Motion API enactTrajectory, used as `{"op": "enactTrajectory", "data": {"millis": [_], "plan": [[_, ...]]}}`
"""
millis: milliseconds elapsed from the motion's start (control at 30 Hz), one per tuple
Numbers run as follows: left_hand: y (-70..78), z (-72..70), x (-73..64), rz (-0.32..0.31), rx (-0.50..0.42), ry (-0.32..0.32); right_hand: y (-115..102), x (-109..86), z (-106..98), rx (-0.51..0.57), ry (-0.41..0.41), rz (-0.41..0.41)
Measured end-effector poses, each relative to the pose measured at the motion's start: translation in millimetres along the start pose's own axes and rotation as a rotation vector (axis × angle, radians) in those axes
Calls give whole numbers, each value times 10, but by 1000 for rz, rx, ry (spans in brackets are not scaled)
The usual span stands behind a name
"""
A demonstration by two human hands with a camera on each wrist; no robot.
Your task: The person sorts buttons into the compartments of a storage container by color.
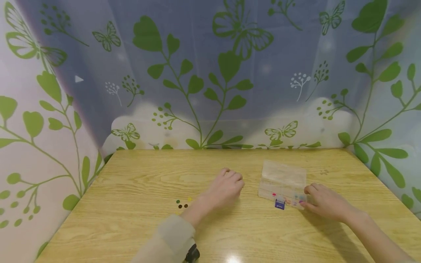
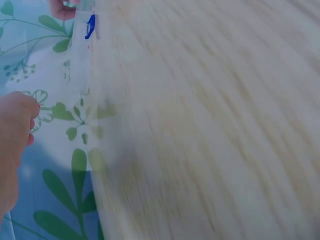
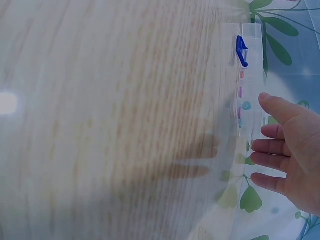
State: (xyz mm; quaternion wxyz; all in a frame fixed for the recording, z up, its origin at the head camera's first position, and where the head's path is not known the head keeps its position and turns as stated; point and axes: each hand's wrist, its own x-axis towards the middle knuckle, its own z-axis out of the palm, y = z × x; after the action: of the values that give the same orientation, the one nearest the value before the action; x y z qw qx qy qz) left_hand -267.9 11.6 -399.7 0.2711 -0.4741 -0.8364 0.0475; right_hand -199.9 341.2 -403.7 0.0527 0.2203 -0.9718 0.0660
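Note:
A clear plastic case [image 1: 283,179] lies on the table right of centre, its lid raised back and a blue latch [image 1: 280,204] at its front edge. Small coloured pieces [image 1: 288,201], pink, orange, blue and purple, sit along its front part. My right hand [image 1: 323,201] is at the case's right edge, thumb and fingers spread apart in the right wrist view. Left of the case my left hand [image 1: 227,187] hovers with bent fingers; a tiny red spot [image 2: 38,106] shows at its fingertips in the left wrist view, and I cannot tell whether it is a held piece.
Several small round pieces, among them a green one [image 1: 178,201], a yellow one [image 1: 189,199] and a dark one [image 1: 185,206], lie left of my left forearm. A faint brownish cluster [image 1: 324,171] is behind my right hand. A patterned curtain [image 1: 204,73] closes off the table's far edge.

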Motion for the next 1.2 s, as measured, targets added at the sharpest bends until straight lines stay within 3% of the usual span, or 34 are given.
{"op": "enactTrajectory", "data": {"millis": [267,700,1200], "plan": [[103,60,158,13,50,43,7,-7,4,5,-7,3],[264,83,378,15,2,-28,1,-7,-7,15,11,6],[473,196,591,27,11,17,-4,-15,-6,11,8,13]]}}
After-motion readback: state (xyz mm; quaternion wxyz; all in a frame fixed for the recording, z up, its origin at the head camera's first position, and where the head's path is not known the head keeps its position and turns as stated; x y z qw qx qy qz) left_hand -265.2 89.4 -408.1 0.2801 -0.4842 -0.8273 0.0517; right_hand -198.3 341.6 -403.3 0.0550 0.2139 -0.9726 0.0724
